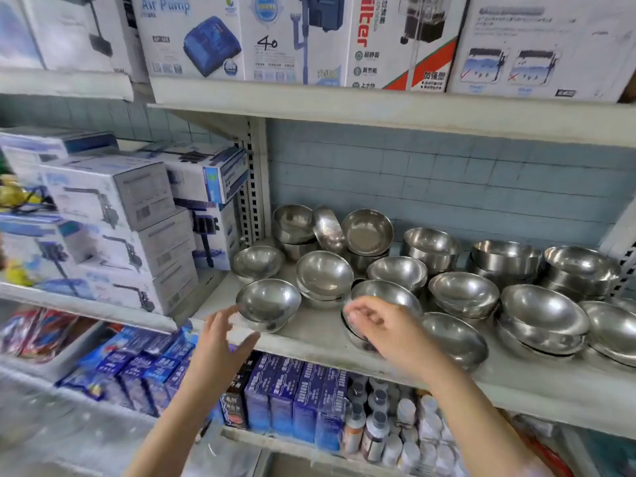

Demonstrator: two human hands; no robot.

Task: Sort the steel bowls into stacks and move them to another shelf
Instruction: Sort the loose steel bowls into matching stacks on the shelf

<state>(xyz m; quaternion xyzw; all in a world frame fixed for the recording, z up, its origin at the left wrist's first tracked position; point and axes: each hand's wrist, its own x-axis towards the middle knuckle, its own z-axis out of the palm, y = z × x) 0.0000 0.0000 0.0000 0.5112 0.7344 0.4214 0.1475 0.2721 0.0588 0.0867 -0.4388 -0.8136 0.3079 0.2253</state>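
Note:
Several steel bowls stand on the white middle shelf (309,339), some single, some in short stacks. A small stack (268,302) sits at the shelf's front left corner. My left hand (220,342) is just in front of it, fingers spread, holding nothing. My right hand (382,325) hovers in front of another stack (382,294) near the front edge, fingers loosely curled and blurred, covering part of it. Wider bowl stacks (543,318) fill the right side, and taller stacks (506,258) line the tiled back wall.
White aquarium pump boxes (113,215) are piled on the shelf to the left. Large filter and air pump boxes (241,39) fill the top shelf. Below, blue boxes (285,397) and small bottles (389,425) stand close under the bowl shelf's edge.

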